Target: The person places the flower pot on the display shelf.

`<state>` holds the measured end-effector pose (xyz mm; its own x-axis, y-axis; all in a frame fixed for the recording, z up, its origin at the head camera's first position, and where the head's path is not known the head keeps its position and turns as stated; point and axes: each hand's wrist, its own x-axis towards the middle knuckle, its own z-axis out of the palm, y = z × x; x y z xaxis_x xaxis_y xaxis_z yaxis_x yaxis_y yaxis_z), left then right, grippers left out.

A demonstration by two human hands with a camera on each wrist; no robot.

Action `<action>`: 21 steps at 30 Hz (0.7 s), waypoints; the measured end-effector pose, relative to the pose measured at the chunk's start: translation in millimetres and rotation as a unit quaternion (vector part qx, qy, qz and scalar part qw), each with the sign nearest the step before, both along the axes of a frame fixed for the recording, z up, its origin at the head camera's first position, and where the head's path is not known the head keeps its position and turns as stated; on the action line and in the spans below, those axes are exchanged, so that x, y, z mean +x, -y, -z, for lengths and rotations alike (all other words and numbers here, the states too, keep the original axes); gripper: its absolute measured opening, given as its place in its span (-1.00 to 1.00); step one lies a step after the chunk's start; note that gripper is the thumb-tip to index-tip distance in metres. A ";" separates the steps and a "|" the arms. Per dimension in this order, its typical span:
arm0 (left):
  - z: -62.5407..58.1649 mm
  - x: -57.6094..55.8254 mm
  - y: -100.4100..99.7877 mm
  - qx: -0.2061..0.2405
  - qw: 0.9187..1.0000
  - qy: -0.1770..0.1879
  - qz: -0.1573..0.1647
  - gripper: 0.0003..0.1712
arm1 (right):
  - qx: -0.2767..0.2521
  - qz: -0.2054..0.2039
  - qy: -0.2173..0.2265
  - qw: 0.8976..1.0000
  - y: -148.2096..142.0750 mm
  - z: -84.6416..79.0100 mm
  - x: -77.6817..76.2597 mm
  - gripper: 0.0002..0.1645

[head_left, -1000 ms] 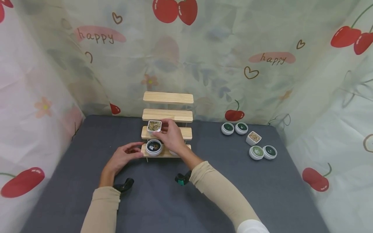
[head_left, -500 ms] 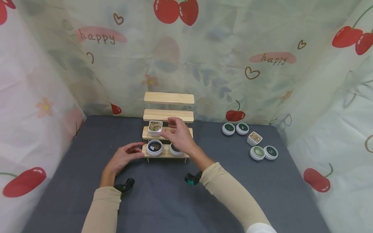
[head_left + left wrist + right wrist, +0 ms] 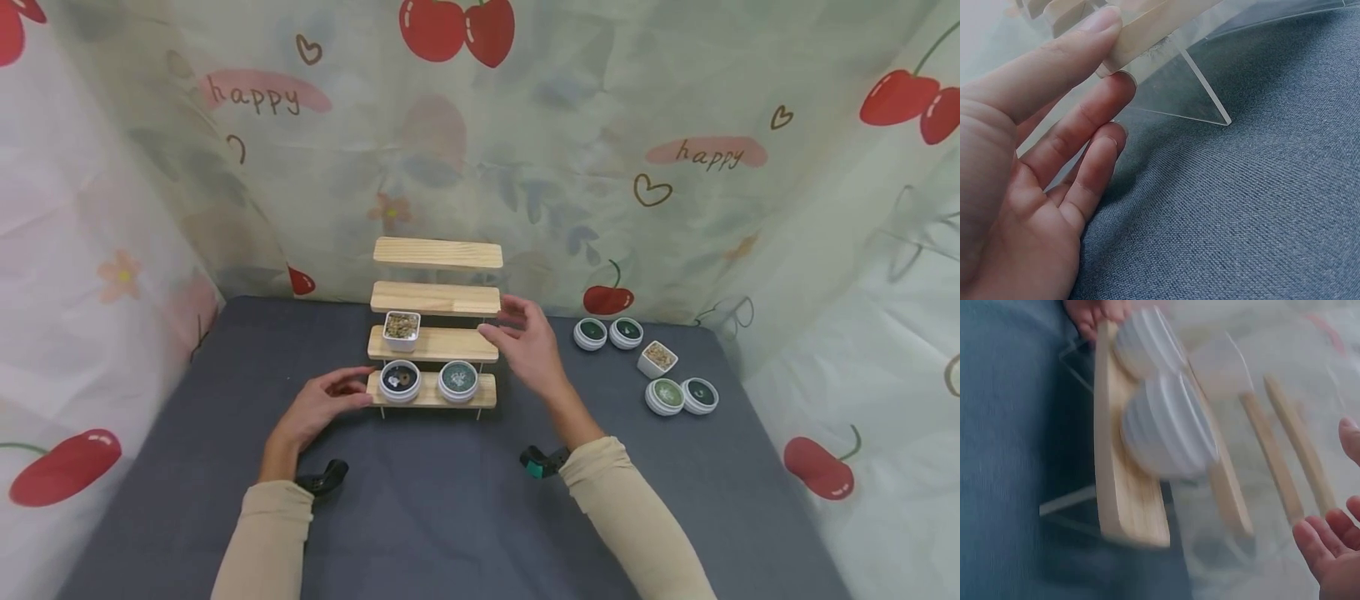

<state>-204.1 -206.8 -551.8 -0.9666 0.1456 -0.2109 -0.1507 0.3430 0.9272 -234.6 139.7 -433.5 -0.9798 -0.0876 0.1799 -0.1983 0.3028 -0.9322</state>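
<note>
My L hand [image 3: 318,407] pinches the pale wooden 4-tier shelf [image 3: 437,252] by its lowest board [image 3: 429,388], L end; keep it steady. R hand [image 3: 529,346] empty, fingers loose, nr R ends; mustn't bump 'em. White square granule-filled pot [image 3: 402,330] sits 2nd board up, L.

Tablecloth [image 3: 435,517]: dark grey-blue, woven
Cherry-print curtain [image 3: 517,125]: behind the tablecloth and on both sides
"happy" lettering [image 3: 255,97]: twice, beyond the tablecloth's far edge

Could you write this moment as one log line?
left hand: grips bottom shelf; right hand: empty, near stand; bottom shelf: two round pots; second shelf: square pot; table: five more pots
</note>
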 end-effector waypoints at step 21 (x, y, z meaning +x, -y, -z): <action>-2.9 -1.1 -0.7 -0.004 1.000 0.003 0.005 -0.18 | 0.152 0.165 -0.035 0.974 -109.7 71.1 -23.0 -0.16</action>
